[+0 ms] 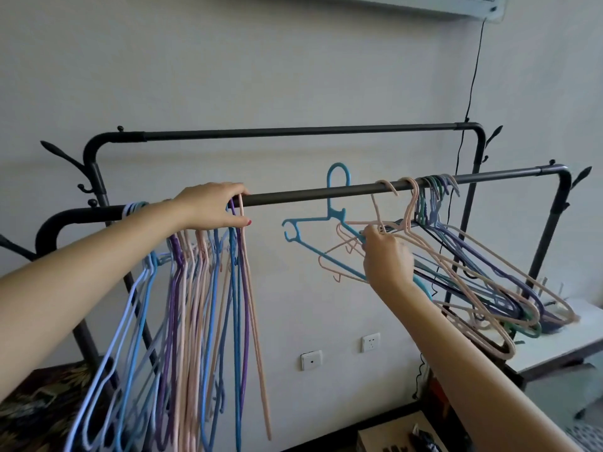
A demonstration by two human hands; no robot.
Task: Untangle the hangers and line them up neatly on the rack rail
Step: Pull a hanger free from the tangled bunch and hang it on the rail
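My left hand (pixel 213 205) sits over the front rack rail (pixel 293 193), its fingers (pixel 228 189) curled over the top and the thumb underneath, clamped on the hooks of the last hangers in the lined-up group (pixel 195 321). That group hangs straight down from the rail's left part, packed close: pale lilac, blue, purple and pink wire hangers side by side, the rightmost a pink one.

My right hand (pixel 386 256) is lower and to the right, below the rail, its fingers (pixel 372 234) pinched together on thin pink hanger wire where it crosses a light blue plastic hanger (pixel 329 223). I cannot tell whether I hold only the pink wire or the blue arm too. The blue hanger's hook stands up above the rail, and I cannot tell whether it rests on it; its body is tilted down to the right.

Further right, the tangled bunch (pixel 473 272) of pink, purple, blue and green hangers hooks over the rail near its right end and slants down toward a white worktop (pixel 571 347).

Behind runs the rack's higher back rail (pixel 293 132); two wall sockets (pixel 371 342) sit low on the wall.
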